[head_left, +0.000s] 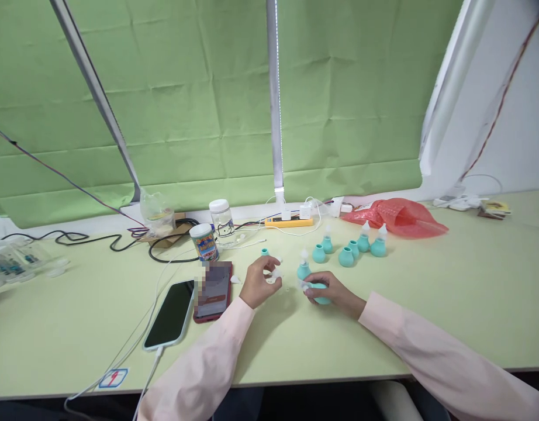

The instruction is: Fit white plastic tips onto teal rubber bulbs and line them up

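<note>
My left hand (259, 282) is over the table with thumb and fingers curled around a small translucent white piece (276, 273). To its right, my right hand (335, 292) grips a teal squeeze bulb (322, 297) lying on its side, its whitish tip end pointing left. Just behind that hand stands another teal bulb (303, 270) fitted with a clear nozzle. An open-necked teal bulb (265, 252) is partly hidden behind my left hand. Farther right are several more bulbs, some open-necked like this bulb (346, 257), others nozzled like this one (378, 245).
Two phones, one black-screened (170, 316) and one red-cased (214, 292), lie left of my hands. Behind them are a labelled tub (204, 242) and a clear jar (223, 222). A yellow power strip (291, 222), cables and a red plastic bag (396, 217) line the back.
</note>
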The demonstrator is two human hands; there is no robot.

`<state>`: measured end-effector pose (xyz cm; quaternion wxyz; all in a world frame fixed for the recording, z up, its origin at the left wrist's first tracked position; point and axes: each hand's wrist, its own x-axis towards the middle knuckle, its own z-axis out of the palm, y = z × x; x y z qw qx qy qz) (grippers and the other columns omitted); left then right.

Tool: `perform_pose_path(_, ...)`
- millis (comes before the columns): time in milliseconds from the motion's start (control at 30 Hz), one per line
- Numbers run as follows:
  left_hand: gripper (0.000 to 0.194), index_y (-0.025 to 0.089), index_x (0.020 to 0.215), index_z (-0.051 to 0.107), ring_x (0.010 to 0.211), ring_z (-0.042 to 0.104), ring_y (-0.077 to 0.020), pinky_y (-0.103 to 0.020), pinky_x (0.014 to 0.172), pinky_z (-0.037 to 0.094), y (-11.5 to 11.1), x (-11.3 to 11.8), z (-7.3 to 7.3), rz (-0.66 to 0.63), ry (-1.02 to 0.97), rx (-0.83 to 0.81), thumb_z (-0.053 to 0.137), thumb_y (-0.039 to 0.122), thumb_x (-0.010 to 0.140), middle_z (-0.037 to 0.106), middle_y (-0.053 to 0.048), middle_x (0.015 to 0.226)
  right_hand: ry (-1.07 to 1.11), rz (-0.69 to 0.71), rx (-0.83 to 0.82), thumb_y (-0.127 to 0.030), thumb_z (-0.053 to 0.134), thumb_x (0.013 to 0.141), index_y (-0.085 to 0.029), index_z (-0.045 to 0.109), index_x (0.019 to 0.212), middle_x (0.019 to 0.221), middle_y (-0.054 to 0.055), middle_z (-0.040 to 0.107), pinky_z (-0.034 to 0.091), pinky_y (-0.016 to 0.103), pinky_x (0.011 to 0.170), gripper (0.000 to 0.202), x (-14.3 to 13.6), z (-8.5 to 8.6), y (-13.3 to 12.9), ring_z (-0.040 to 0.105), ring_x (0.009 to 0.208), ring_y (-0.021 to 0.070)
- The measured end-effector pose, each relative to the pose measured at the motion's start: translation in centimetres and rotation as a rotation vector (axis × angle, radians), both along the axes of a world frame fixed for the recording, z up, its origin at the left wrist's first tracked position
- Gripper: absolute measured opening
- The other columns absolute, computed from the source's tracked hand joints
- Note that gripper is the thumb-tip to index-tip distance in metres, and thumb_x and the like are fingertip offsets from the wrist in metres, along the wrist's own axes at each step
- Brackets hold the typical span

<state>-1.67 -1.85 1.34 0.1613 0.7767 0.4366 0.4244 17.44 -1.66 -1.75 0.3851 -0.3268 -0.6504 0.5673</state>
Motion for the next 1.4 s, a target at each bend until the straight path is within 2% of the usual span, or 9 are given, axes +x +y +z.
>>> perform_pose_path(133,0.022,0.013,0.077,0.048,0.063,0.049,-0.0078,-0.015,0.046,0.043,-0.3,0.2,0.1,-0.169,-0.173,-0.231,0.055,0.016,0.056,0.048,-0.001,0.073,-0.047,-0.065,0.126,-0.036,0.059,0.058,-0.013,0.059,0.073,0.058,0.002,0.056,0.037,0.022,0.044,0.028,0.1,-0.2,0.1,0.045,0.045,0.0084)
perform_pose_path(267,0.024,0.010,0.071,0.054,0.060,0.051,-0.0093,-0.020,0.052,0.045,-0.2,0.2,0.2,-0.276,-0.264,-0.347,0.063,0.021,0.052,0.054,-0.005,0.072,-0.144,-0.173,0.221,-0.038,0.061,0.055,-0.013,0.061,0.075,0.052,0.001,0.056,0.037,0.023,0.043,0.031,0.0,-0.3,0.0,0.046,0.044,0.0102)
perform_pose_path(333,0.025,0.009,0.069,0.058,0.061,0.053,-0.0109,-0.024,0.058,0.046,-0.1,0.2,0.3,-0.310,-0.296,-0.352,0.065,0.023,0.050,0.057,-0.007,0.074,-0.185,-0.217,0.278,-0.038,0.062,0.054,-0.015,0.062,0.075,0.059,0.003,0.060,0.040,0.025,0.049,0.031,-0.1,-0.2,-0.2,0.052,0.052,0.0140)
perform_pose_path(533,0.021,0.009,0.063,0.061,0.066,0.055,-0.0144,-0.028,0.066,0.046,0.1,0.2,0.2,-0.293,-0.314,-0.378,0.066,0.025,0.049,0.060,-0.007,0.070,-0.226,-0.295,0.338,-0.036,0.063,0.053,-0.018,0.063,0.076,0.077,0.005,0.063,0.043,0.031,0.063,0.029,-0.3,0.0,-0.7,0.056,0.071,0.0213)
perform_pose_path(733,0.039,0.007,0.086,0.058,0.054,0.055,-0.0121,-0.029,0.054,0.048,0.0,0.2,-0.3,-0.394,-0.338,-0.629,0.063,0.030,0.054,0.059,-0.006,0.064,-0.246,-0.307,0.415,-0.034,0.063,0.056,-0.018,0.063,0.077,0.078,0.006,0.064,0.044,0.031,0.065,0.026,-0.1,-0.4,-0.7,0.057,0.072,0.0216)
perform_pose_path(867,0.037,0.006,0.082,0.059,0.050,0.054,-0.0110,-0.029,0.053,0.048,0.1,0.2,-0.6,-0.425,-0.344,-0.687,0.063,0.030,0.054,0.059,-0.005,0.059,-0.287,-0.317,0.574,-0.033,0.061,0.058,-0.019,0.063,0.078,0.074,0.005,0.064,0.044,0.028,0.061,0.025,0.0,-0.6,-0.7,0.057,0.067,0.0194)
perform_pose_path(1133,0.034,0.006,0.075,0.059,0.048,0.053,-0.0096,-0.027,0.051,0.048,0.6,-0.1,-0.8,-0.459,-0.299,-0.799,0.065,0.029,0.051,0.059,-0.004,0.058,-0.438,-0.321,1.082,-0.029,0.055,0.066,-0.021,0.058,0.092,0.062,0.004,0.059,0.039,0.024,0.050,0.027,0.3,-1.7,-0.5,0.052,0.054,0.0123)
perform_pose_path(1267,0.031,0.006,0.071,0.059,0.047,0.054,-0.0102,-0.027,0.050,0.048,0.5,0.2,-0.8,-0.426,-0.307,-0.777,0.065,0.030,0.051,0.059,-0.005,0.058,-0.440,-0.354,1.172,-0.027,0.056,0.066,-0.022,0.057,0.093,0.063,0.003,0.058,0.039,0.023,0.050,0.027,0.5,-2.0,-0.2,0.051,0.055,0.0115)
perform_pose_path(1400,0.033,0.006,0.073,0.058,0.051,0.056,-0.0126,-0.030,0.054,0.048,0.3,0.3,-0.7,-0.438,-0.358,-0.785,0.065,0.030,0.052,0.061,-0.007,0.062,-0.414,-0.363,1.140,-0.028,0.056,0.066,-0.022,0.056,0.093,0.063,0.002,0.058,0.039,0.023,0.049,0.028,0.3,-1.7,-0.4,0.051,0.054,0.0113)
